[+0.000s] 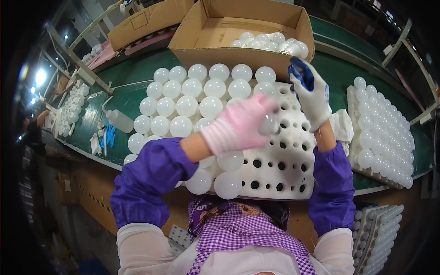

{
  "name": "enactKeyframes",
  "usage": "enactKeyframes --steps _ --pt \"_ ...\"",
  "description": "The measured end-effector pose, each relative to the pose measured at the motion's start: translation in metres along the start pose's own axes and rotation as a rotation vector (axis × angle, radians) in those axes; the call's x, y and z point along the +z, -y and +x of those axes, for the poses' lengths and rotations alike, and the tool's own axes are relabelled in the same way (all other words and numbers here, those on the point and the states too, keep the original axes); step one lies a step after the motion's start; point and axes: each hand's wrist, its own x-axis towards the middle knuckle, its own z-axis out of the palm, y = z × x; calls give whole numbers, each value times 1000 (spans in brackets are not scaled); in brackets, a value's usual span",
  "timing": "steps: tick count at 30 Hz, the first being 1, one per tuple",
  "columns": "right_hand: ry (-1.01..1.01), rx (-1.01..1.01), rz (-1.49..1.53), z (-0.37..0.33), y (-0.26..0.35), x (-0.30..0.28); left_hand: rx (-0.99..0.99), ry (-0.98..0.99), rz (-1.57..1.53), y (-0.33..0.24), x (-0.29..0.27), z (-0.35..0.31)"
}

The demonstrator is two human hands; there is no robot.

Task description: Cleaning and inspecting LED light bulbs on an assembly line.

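My left hand (243,123), in a pink glove with a white striped cuff, reaches over the middle of a white foam tray (270,158) full of round holes. Its fingers are curled, slightly blurred, around a white bulb globe (268,124). Rows of frosted bulb globes (211,107) stand in the tray's left and middle parts; bare holes show on the right. My right hand (311,94), in a white glove with a blue palm, is raised above the tray's far right corner, beside the carton. Its fingers are bent and apart, with nothing visible between them.
An open carton (243,57) at the back holds loose globes (270,42). Another filled tray (380,130) stands right, beside a white cloth (341,128). A white squeeze bottle (120,121) and blue glove (109,136) lie left. More filled trays (378,238) stand low at right.
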Motion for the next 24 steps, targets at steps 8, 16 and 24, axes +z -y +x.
enactKeyframes --steps 8,16,24 --pt "442 537 977 -60 37 -7 13 -341 -338 9 -11 -11" --pt "207 231 612 -82 59 6 -171 -150 -609 -3 -24 -19" --pt "149 -372 88 -87 59 16 -596 175 -1402 4 -36 -39"
